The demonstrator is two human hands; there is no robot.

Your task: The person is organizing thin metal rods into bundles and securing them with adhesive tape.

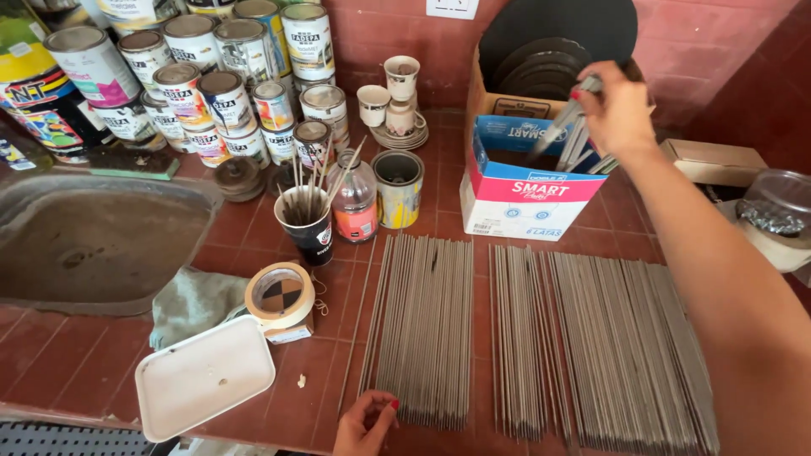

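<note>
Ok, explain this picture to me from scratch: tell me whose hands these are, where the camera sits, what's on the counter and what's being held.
There is no machine here, just a person working with bare hands. The one picture comes from a camera worn on their head, looking down at a red tiled counter.

The right hand reaches into an open cardboard box and grips a few thin grey rods. The left hand rests at the near end of a flat row of the same rods; a wider row lies to its right.

Around them: stacked paint cans, a dark cup of sticks, a small bottle, a paint-stained tin, a tape roll, a green rag, a white tray and a sink.
</note>
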